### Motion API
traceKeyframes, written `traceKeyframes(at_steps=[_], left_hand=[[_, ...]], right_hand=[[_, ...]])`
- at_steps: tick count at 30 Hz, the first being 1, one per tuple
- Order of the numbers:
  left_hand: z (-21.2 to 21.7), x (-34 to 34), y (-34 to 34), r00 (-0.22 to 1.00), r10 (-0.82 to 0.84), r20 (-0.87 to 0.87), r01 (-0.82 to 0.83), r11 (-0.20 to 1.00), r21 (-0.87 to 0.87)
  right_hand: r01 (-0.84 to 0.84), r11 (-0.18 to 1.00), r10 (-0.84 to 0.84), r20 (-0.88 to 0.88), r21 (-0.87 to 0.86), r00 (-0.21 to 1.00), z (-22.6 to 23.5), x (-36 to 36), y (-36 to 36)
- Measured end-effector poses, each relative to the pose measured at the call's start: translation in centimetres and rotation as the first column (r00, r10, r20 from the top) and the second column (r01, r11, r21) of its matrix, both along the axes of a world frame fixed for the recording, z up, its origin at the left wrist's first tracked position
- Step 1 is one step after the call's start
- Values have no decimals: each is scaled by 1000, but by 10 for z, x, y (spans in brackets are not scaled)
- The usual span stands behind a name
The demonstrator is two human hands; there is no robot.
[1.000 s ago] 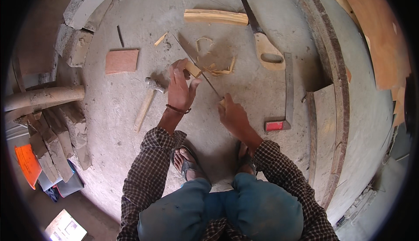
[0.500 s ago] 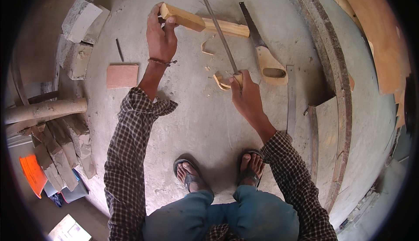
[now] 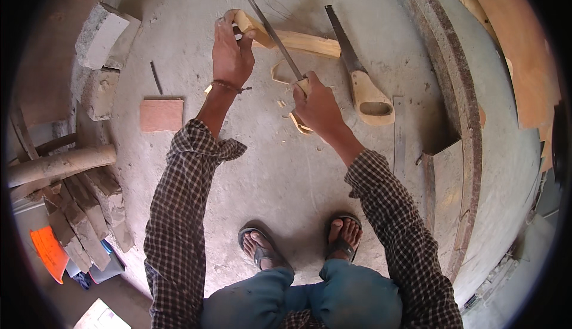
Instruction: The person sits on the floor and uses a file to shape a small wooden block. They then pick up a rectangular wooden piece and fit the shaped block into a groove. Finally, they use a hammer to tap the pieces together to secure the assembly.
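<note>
The left hand point(image 3: 231, 52) is closed around one end of a pale wooden block point(image 3: 292, 38); it looks stiff, light and rough enough not to slip. The right hand point(image 3: 319, 105) is wrapped tight around the handle of a long thin blade point(image 3: 265, 22), best held at that handle.

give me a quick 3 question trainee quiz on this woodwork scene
1. True or false: the left hand grips the end of the wood bar on the floor.
2. What does the right hand hold?
A. a hammer
B. a long thin blade
C. a brick
3. Fill in: the handsaw with the pale wooden handle lies on the floor to the ___ of the right hand.

Key:
1. true
2. B
3. right
</note>
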State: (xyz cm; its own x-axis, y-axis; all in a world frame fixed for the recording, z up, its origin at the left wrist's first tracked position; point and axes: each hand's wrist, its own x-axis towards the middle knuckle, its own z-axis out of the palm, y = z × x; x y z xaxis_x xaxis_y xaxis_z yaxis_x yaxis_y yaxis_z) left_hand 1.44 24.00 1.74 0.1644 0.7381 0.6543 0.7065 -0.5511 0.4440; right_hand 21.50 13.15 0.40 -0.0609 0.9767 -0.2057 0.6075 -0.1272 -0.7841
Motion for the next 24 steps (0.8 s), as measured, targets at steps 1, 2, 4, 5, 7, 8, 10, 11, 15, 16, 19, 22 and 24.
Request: traceKeyframes(at_steps=[1, 2, 4, 5, 7, 8, 10, 11, 15, 16, 19, 22, 24], left_hand=[[-1, -3, 2, 1000, 21, 2, -21, 1000, -17], [-1, -7, 3, 999, 41, 4, -41, 999, -33], [-3, -10, -1, 998, 57, 9, -56, 996, -65], [-2, -11, -1, 998, 61, 8, -60, 996, -62], [-1, -6, -6, 998, 58, 11, -57, 995, -85], [0, -3, -5, 998, 60, 11, -59, 994, -94], [1, 1, -5, 999, 35, 12, -33, 994, -107], [1, 3, -6, 1000, 11, 13, -10, 994, -110], [-13, 3, 5, 998, 42, -51, -39, 998, 54], [-16, 0, -1, 998, 41, -47, -40, 999, 25], [-8, -5, -6, 998, 57, -17, -57, 997, -50], [-6, -4, -5, 997, 59, 43, -54, 991, -122], [-7, 4, -3, 998, 11, 57, -6, 997, -76]], right_hand=[[-12, 1000, 11, -43, -17, 999, 5, 3, 4], [-24, 999, 21, -85, -34, 996, 10, 6, 8], [-19, 999, 15, -101, -45, 995, 36, 3, 7], [-22, 999, 17, -112, -42, 994, 50, 1, 12], [135, 938, -39, -287, 321, 957, 74, -8, 15], [230, 849, -39, -377, 477, 926, 77, -11, 17], [128, 960, -70, -228, 250, 971, 48, -11, 12], [87, 988, -67, -152, 127, 986, 30, -12, 11], [-5, 995, -10, -156, -95, 988, -6, 5, 14], [-41, 958, -32, -247, -283, 969, 10, 6, 18], [6, 996, -29, -263, -89, 964, 63, 4, 23], [212, 863, -39, -359, 458, 932, 78, -9, 23], [177, 819, -71, -209, 546, 975, 51, -9, 20]])
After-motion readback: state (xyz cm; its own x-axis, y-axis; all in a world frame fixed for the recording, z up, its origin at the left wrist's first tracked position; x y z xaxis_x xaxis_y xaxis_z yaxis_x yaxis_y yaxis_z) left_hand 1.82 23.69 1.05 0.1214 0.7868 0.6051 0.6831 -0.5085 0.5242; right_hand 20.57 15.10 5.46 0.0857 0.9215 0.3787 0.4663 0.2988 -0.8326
